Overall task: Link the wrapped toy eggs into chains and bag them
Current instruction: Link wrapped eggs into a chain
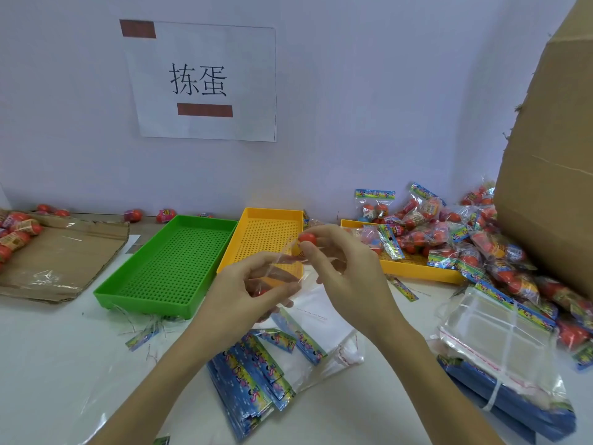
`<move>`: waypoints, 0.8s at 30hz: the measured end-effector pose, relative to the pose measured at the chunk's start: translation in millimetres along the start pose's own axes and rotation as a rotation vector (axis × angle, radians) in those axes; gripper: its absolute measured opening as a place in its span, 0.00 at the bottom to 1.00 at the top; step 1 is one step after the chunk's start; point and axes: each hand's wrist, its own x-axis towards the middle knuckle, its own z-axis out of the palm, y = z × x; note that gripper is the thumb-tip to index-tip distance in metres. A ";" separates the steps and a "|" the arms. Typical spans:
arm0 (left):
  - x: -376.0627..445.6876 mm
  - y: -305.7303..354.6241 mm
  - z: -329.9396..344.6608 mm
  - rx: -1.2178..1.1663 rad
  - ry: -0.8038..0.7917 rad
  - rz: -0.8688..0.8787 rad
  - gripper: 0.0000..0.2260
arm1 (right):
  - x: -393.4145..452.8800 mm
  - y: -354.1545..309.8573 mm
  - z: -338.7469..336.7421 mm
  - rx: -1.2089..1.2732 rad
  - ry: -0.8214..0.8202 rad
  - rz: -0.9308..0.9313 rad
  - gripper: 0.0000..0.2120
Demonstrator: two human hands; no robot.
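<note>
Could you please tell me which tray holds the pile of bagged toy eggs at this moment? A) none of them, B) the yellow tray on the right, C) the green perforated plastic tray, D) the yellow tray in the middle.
B: the bagged toy eggs are heaped on the right-hand yellow perforated plastic tray.

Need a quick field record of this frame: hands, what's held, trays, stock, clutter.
left hand: grips clear bag
right hand: pinches red egg at the bag's mouth
green tray: holds nothing visible
yellow tray: behind the hands, visible part bare
second yellow tray: piled with bagged eggs
header cards: blue stack, near edge of table
bundle of clear bags: tied, on the right
cardboard box: far right
wall sign: paper, taped
</note>
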 end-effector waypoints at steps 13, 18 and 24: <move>1.1 -4.3 -3.4 -0.004 0.040 0.018 0.16 | 1.0 5.5 -3.2 -0.152 -0.236 -0.016 0.08; 0.6 -4.3 -2.3 0.099 0.068 0.058 0.15 | -4.7 1.4 4.9 -0.132 -0.333 -0.015 0.15; 1.4 -9.7 -3.0 0.191 0.079 0.051 0.15 | -11.7 0.4 17.8 -0.171 -0.356 -0.012 0.13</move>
